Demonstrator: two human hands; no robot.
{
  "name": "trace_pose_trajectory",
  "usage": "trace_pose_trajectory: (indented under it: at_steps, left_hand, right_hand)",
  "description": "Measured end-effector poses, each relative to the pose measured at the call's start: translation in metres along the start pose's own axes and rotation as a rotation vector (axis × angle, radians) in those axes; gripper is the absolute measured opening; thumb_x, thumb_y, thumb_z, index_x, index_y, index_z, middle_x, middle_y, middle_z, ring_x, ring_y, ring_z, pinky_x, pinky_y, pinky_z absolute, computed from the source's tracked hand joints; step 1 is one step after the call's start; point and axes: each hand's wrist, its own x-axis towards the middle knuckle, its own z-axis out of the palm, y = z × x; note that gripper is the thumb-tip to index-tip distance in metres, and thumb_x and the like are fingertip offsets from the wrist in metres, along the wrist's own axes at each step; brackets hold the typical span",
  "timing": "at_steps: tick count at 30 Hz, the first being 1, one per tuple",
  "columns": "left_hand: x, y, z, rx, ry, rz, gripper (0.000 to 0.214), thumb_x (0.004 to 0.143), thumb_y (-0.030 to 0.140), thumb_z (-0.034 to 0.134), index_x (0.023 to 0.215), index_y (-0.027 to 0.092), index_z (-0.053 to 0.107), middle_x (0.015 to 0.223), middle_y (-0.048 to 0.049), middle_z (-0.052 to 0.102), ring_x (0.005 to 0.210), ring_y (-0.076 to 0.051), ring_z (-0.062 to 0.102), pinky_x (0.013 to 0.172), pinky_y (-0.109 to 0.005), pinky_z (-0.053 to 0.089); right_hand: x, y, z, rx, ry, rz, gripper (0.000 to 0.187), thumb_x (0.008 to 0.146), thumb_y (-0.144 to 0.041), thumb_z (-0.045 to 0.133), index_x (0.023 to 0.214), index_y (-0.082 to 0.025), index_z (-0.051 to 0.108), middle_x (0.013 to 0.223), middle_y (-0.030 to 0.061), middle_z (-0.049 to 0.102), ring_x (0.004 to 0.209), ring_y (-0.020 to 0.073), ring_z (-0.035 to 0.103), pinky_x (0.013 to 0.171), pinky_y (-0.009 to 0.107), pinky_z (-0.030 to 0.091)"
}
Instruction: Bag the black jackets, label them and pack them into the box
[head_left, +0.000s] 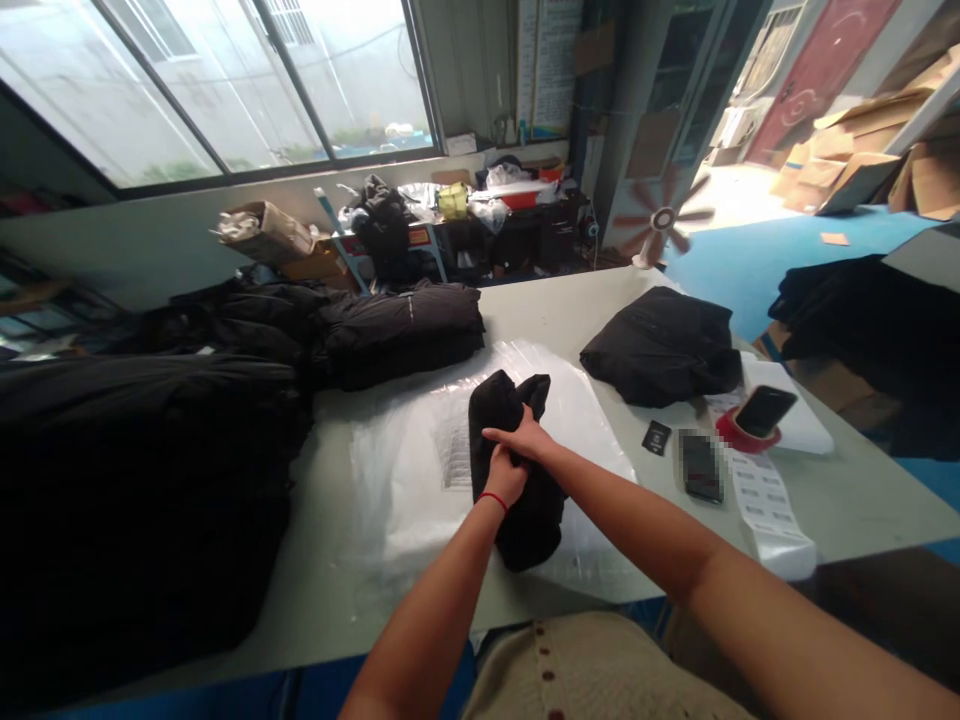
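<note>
A folded black garment (525, 530) lies lengthwise in front of me, on top of clear plastic bags (405, 500). My left hand (508, 476), with a red cord at the wrist, is closed on the garment's middle, its fingertips partly hidden in the cloth. Just beyond it, my right hand (529, 438) grips the same garment, thumb stretched to the left across it and fingers on the far right side. The hands are close together, almost touching. A printed sheet (455, 450) shows through the plastic left of the garment.
Stacked black garments (142, 480) fill the table's left side, with more (405, 325) behind. At right are another black garment (664, 345), a black tag (656, 438), a phone (701, 467), red tape (748, 432) holding another phone (766, 408), a label strip (761, 495) and a fan (661, 220).
</note>
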Motion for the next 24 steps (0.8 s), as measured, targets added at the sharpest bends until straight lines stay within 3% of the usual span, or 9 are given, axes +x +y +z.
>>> trace_pose_trajectory:
  at_steps: [2, 5, 8, 10, 11, 15, 17, 19, 24]
  left_hand:
    - [-0.006, 0.0, 0.008, 0.041, -0.05, 0.028, 0.053, 0.071, 0.01, 0.062, 0.124, 0.013, 0.059, 0.118, -0.0145, 0.063, 0.114, -0.028, 0.057, 0.103, -0.043, 0.043]
    - [-0.017, -0.005, 0.005, 0.036, -0.117, 0.089, 0.046, 0.077, 0.02, 0.061, 0.123, 0.017, 0.062, 0.109, -0.0096, 0.064, 0.105, -0.023, 0.059, 0.1, -0.04, 0.045]
    - [-0.031, -0.025, -0.019, 0.021, 0.051, 0.092, 0.033, 0.09, 0.027, 0.046, 0.113, 0.019, 0.068, 0.105, -0.0086, 0.066, 0.101, -0.019, 0.061, 0.096, -0.037, 0.047]
    - [-0.044, -0.048, -0.039, 0.165, 0.198, 0.01, 0.035, 0.091, 0.027, 0.041, 0.111, 0.018, 0.068, 0.108, -0.0113, 0.066, 0.105, -0.021, 0.06, 0.097, -0.038, 0.046]
    - [-0.051, -0.06, -0.049, 0.272, 0.188, -0.029, 0.036, 0.09, 0.027, 0.044, 0.114, 0.017, 0.067, 0.113, -0.0135, 0.065, 0.111, -0.023, 0.058, 0.102, -0.04, 0.043]
    - [-0.078, -0.107, -0.068, 0.667, -0.197, -0.129, 0.073, 0.072, 0.041, 0.069, 0.14, 0.02, 0.05, 0.153, -0.0171, 0.034, 0.144, -0.037, 0.021, 0.116, -0.053, 0.013]
    - [-0.083, -0.12, -0.059, 0.769, -0.351, -0.197, 0.087, 0.071, 0.054, 0.067, 0.148, 0.025, 0.037, 0.16, -0.014, 0.016, 0.147, -0.038, 0.005, 0.115, -0.059, 0.003]
    - [-0.081, -0.126, -0.041, 0.836, -0.399, -0.285, 0.089, 0.075, 0.063, 0.057, 0.152, 0.029, 0.026, 0.162, -0.0105, 0.003, 0.147, -0.036, -0.004, 0.113, -0.061, -0.001]
    - [-0.048, -0.108, 0.009, 0.864, -0.253, -0.487, 0.087, 0.08, 0.071, 0.041, 0.154, 0.033, 0.012, 0.162, -0.008, -0.006, 0.147, -0.037, -0.008, 0.111, -0.066, 0.003]
  right_hand:
    - [0.001, 0.004, -0.004, -0.005, 0.045, 0.045, 0.078, 0.072, -0.045, 0.071, 0.137, -0.016, 0.039, 0.118, 0.0136, 0.065, 0.107, 0.0263, 0.063, 0.09, 0.035, 0.049]
    - [0.0, 0.015, -0.013, -0.042, 0.11, 0.051, 0.048, 0.072, -0.034, 0.068, 0.116, -0.02, 0.053, 0.103, 0.0072, 0.07, 0.097, 0.025, 0.066, 0.082, 0.034, 0.05]
    - [-0.002, 0.028, -0.026, -0.033, 0.195, -0.006, 0.033, 0.072, -0.031, 0.065, 0.103, -0.023, 0.057, 0.097, 0.0036, 0.07, 0.095, 0.0241, 0.065, 0.08, 0.033, 0.05]
    - [-0.003, 0.036, -0.038, -0.003, 0.258, -0.022, 0.031, 0.072, -0.032, 0.063, 0.102, -0.023, 0.058, 0.096, 0.0025, 0.069, 0.094, 0.0233, 0.064, 0.08, 0.032, 0.05]
    - [-0.004, 0.039, -0.046, 0.012, 0.289, -0.029, 0.031, 0.072, -0.033, 0.063, 0.101, -0.023, 0.058, 0.095, 0.0022, 0.069, 0.093, 0.023, 0.064, 0.08, 0.032, 0.049]
    - [-0.013, 0.046, -0.081, 0.039, 0.393, -0.078, 0.032, 0.071, -0.036, 0.064, 0.099, -0.023, 0.059, 0.091, 0.0022, 0.068, 0.09, 0.0232, 0.062, 0.08, 0.033, 0.048]
    - [-0.022, 0.046, -0.1, 0.005, 0.446, -0.101, 0.031, 0.069, -0.037, 0.065, 0.095, -0.022, 0.059, 0.086, 0.002, 0.067, 0.085, 0.0231, 0.061, 0.077, 0.033, 0.047]
    - [-0.033, 0.046, -0.116, -0.035, 0.503, -0.134, 0.029, 0.067, -0.038, 0.067, 0.09, -0.022, 0.059, 0.08, 0.0009, 0.066, 0.08, 0.0224, 0.06, 0.074, 0.033, 0.046]
    - [-0.056, 0.051, -0.138, -0.075, 0.579, -0.19, 0.029, 0.067, -0.042, 0.066, 0.086, -0.023, 0.057, 0.075, -0.0013, 0.063, 0.073, 0.0207, 0.057, 0.07, 0.032, 0.044]
